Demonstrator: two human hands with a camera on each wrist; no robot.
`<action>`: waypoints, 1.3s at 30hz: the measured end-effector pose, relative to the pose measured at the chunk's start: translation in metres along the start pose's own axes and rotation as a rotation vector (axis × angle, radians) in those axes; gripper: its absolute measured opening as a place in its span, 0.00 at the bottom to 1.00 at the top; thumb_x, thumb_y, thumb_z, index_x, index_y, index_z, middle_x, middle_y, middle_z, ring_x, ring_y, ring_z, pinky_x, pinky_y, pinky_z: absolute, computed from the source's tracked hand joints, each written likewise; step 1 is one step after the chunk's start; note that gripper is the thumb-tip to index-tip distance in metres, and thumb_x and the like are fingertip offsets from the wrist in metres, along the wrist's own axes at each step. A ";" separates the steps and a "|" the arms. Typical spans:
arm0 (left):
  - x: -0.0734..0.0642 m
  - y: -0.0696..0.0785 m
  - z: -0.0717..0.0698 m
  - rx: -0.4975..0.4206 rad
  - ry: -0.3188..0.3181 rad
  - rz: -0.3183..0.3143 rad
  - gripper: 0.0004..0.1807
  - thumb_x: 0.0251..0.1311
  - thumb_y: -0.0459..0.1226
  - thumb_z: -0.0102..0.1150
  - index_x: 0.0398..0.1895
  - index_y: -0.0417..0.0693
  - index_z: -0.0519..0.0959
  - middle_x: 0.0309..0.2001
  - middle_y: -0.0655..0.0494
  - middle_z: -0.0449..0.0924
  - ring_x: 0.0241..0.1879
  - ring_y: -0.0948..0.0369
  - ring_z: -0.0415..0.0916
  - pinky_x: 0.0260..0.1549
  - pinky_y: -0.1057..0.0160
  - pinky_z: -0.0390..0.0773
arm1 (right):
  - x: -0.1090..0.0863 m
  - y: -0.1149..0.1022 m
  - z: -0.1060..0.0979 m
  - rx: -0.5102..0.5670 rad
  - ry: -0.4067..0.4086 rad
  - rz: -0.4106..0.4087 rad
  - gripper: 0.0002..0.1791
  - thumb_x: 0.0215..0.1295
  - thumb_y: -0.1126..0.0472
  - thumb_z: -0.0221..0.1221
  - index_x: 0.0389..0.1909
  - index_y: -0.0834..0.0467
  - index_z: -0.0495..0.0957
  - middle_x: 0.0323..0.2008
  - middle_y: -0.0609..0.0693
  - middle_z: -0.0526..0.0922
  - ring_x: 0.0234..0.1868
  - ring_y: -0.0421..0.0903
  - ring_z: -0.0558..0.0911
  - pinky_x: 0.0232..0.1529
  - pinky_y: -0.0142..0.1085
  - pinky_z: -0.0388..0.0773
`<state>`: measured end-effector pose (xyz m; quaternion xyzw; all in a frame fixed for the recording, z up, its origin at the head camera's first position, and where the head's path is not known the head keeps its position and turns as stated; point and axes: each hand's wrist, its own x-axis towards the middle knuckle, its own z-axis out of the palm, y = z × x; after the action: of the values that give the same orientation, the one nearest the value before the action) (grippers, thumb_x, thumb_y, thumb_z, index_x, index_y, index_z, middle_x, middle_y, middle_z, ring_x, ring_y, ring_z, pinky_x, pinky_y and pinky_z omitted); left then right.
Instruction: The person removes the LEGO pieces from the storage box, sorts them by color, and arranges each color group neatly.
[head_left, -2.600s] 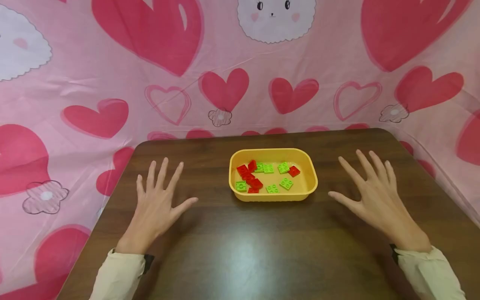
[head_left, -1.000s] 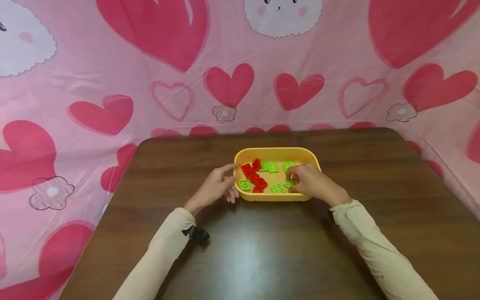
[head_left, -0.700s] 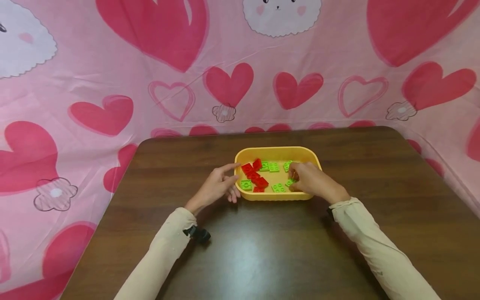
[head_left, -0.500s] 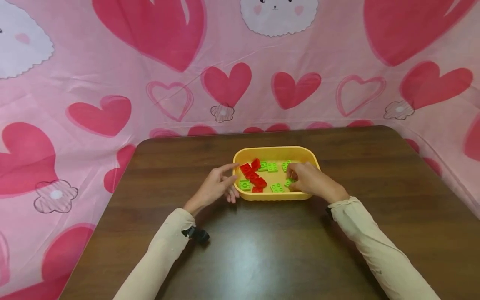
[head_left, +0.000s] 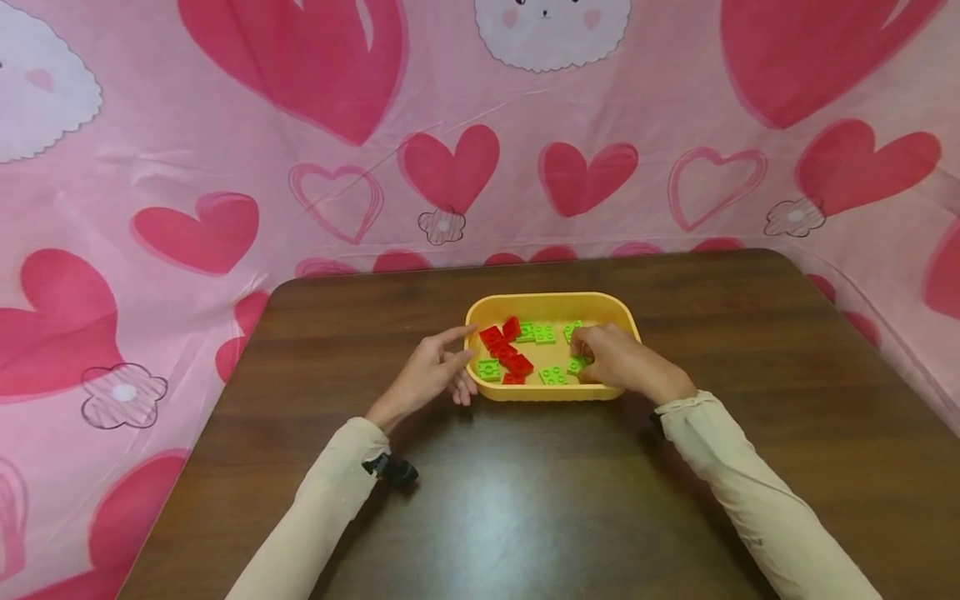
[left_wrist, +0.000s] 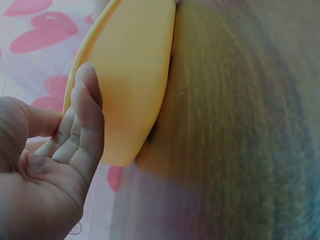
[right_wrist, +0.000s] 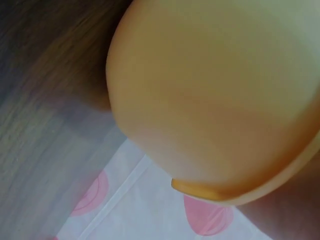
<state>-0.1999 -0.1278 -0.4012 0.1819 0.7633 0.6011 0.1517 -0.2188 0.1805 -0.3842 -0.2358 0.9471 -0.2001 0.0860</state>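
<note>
A yellow plastic bin (head_left: 551,392) holds several red and green toy building bricks. My left hand (head_left: 427,375) touches the bin's left end; its index finger and thumb reach the rim while the other fingers sit outside, below it. In the left wrist view the left hand (left_wrist: 60,155) lies against the outer wall, holding no brick. My right hand (head_left: 626,362) reaches over the right rim, thumb and index finger curled about a green brick (head_left: 577,365) on the floor of the bin. Neither its fingertips nor any brick shows in the right wrist view, where the bin's wall (right_wrist: 200,90) fills the frame.
Red bricks (head_left: 517,364) cluster in the bin's left half. Other green bricks (head_left: 544,334) lie along the back and front. The dark wooden table (head_left: 480,483) extends around the bin, and a pink heart-patterned cloth (head_left: 337,108) hangs behind it.
Both spread hands moved inward from the table's sides to the bin. The left touched its left rim and the right went inside. Over the last second both hands have stayed nearly still.
</note>
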 end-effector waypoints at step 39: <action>0.015 -0.004 -0.026 -0.003 0.003 -0.035 0.29 0.73 0.33 0.52 0.75 0.44 0.60 0.29 0.33 0.83 0.21 0.42 0.82 0.26 0.52 0.86 | -0.017 -0.072 -0.010 0.014 0.225 -0.341 0.18 0.56 0.61 0.73 0.47 0.59 0.82 0.45 0.49 0.83 0.47 0.47 0.80 0.54 0.43 0.80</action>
<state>-0.2251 -0.1446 -0.3995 0.1671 0.7657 0.5998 0.1613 -0.1767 0.1333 -0.3439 -0.3684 0.8956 -0.2434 -0.0539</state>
